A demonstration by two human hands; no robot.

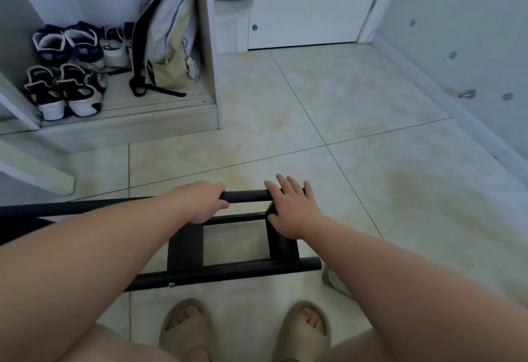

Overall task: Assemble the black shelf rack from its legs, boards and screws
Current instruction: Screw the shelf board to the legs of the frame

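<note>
Nearest: feet in beige foam slide sandals [187, 330] on the glossy cream tiled floor [371, 161].

Just ahead is the black metal shelf rack [217, 270], low over the tiles; contact with them unclear. Its long axis runs left to right. The free tube ends point right and the left part runs out of view.

- Round near leg [285, 265] carries a small silver screw [171, 285].
- Flat matte cross boards [185, 247] join it to the far leg [245, 196].
- Left hand [204, 201] wraps around the far leg.
- Right hand [294, 210] lies flat on that leg's right end, fingers straight and spread.

Bare tile lies right and ahead.

Beyond, on the left, a white open cabinet [207, 47] holds pairs of shoes [68, 90] and a pale backpack [168, 41]. A white door [308, 4] is farthest.
</note>
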